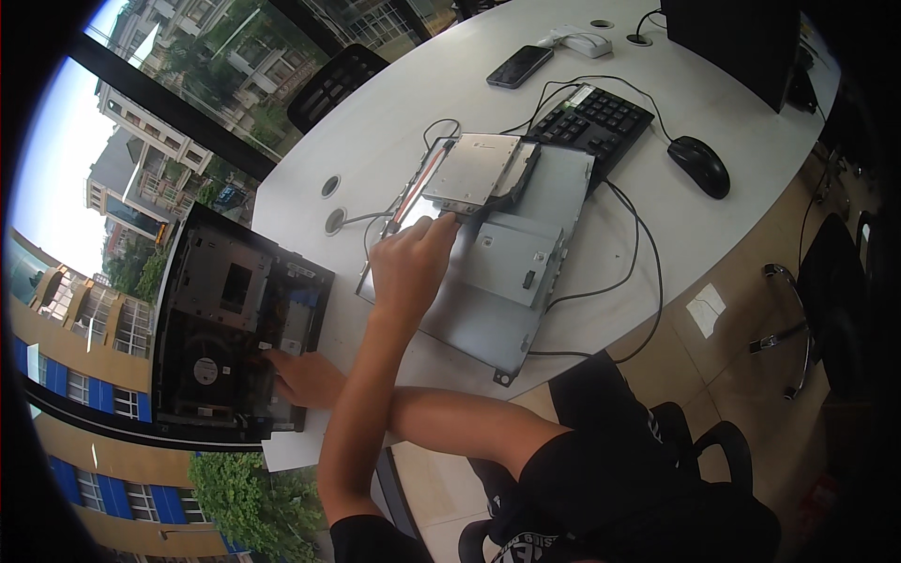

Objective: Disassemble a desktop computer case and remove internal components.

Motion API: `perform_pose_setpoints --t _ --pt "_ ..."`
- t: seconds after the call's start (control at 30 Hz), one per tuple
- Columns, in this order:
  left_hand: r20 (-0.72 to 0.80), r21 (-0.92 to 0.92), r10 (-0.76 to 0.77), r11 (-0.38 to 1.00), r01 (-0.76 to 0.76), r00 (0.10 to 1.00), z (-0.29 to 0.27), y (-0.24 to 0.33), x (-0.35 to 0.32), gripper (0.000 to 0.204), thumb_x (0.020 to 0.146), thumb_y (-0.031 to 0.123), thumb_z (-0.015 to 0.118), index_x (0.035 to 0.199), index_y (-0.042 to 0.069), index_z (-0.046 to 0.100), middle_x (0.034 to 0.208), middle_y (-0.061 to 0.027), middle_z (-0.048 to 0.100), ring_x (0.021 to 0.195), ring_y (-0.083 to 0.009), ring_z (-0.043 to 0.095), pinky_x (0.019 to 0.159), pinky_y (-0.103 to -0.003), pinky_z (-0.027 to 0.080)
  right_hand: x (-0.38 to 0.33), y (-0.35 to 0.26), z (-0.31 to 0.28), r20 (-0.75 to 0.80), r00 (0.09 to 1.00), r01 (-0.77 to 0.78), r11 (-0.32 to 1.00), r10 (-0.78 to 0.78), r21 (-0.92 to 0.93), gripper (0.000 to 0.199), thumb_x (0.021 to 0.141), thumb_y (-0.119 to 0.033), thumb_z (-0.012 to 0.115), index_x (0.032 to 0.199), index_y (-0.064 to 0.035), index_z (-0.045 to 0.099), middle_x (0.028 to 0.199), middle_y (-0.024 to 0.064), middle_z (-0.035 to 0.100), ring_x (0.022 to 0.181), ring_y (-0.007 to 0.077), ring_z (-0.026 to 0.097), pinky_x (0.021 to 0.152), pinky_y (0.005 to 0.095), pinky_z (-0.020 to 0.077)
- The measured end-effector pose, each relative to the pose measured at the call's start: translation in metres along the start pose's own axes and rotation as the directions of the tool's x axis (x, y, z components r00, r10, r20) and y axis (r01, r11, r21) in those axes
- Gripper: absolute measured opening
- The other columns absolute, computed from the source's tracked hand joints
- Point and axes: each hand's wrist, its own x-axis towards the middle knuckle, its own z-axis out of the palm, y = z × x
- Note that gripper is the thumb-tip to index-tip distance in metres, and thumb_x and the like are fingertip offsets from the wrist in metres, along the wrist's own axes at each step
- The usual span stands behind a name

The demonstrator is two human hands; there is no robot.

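My left hand (413,263) is closed, its fingertips at the near corner of a silver metal drive cage (474,174). That cage lies on a grey metal computer cover panel (488,324) on the table. My left forearm crosses over my right one. Farther left, an opened black desktop computer case (230,291) sits at the table's edge, its fan and inner boards exposed. Inside its near right side is my right hand (305,375), fingers bent and pressed together around a small spot among the parts. What they pinch is too small to make out.
A black keyboard (593,124) lies behind the panel, with a black mouse (699,167) to its right. Black cables loop past the panel's right side. A phone (520,67) and monitor (737,42) stand farther back. Office chairs (817,310) are at right; windows border the left.
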Motion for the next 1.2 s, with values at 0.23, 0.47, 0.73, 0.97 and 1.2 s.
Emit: perform_pose_setpoints --t 0.23,0.47,0.73,0.97,1.2 --pt "0.017 -0.014 -0.008 1.000 0.008 1.000 0.001 0.000 0.001 0.010 0.085 0.018 0.079 0.093 0.011 0.076 0.071 0.0002 0.067 0.052 -0.0175 0.062 0.047 -0.030 0.045 0.002 0.000 0.001 -0.011 1.000 0.005 1.000 -0.005 0.011 0.047 0.088 -0.014 0.062 0.132 -0.0001 0.049 0.064 0.0199 0.065 0.059 0.0418 0.066 0.056 0.0514 0.0534" --pt "0.029 -0.037 -0.043 0.998 0.044 0.999 0.002 0.002 0.000 0.009 0.087 0.018 0.078 0.094 0.012 0.076 0.075 0.0007 0.070 0.053 -0.0158 0.063 0.048 -0.030 0.046 0.001 0.000 0.000 -0.013 1.000 0.023 1.000 -0.023 0.002 0.046 0.089 -0.014 0.061 0.131 -0.0001 0.049 0.063 0.0194 0.064 0.059 0.0418 0.066 0.056 0.0513 0.0530" --pt "0.036 -0.050 -0.075 0.996 0.077 0.997 0.003 0.002 -0.003 0.011 0.086 0.017 0.078 0.096 0.014 0.073 0.075 0.0019 0.070 0.054 -0.0136 0.064 0.049 -0.029 0.046 0.000 -0.001 -0.002 0.034 0.999 0.011 1.000 -0.011 0.001 0.049 0.089 -0.014 0.061 0.134 0.0014 0.048 0.063 0.0197 0.064 0.059 0.0415 0.066 0.056 0.0509 0.0532" --pt "-0.017 -0.004 -0.047 0.999 0.047 0.999 -0.004 0.010 0.010 0.028 0.081 0.014 0.080 0.108 0.018 0.075 0.099 0.0009 0.073 0.082 -0.0154 0.070 0.059 -0.030 0.055 0.001 0.003 0.000 0.015 0.999 0.032 0.999 -0.032 -0.001 0.048 0.089 -0.014 0.061 0.133 0.0017 0.049 0.064 0.0198 0.065 0.058 0.0408 0.066 0.055 0.0498 0.0532" --pt "-0.035 0.019 0.119 0.993 -0.119 0.992 0.010 -0.004 0.007 0.032 0.079 0.010 0.078 0.110 0.018 0.076 0.109 0.0035 0.074 0.104 -0.0157 0.065 0.070 -0.031 0.059 0.001 0.000 0.000 -0.005 0.999 0.046 0.999 -0.046 0.000 0.048 0.089 -0.014 0.060 0.132 0.0017 0.050 0.064 0.0196 0.064 0.058 0.0406 0.066 0.055 0.0501 0.0529"
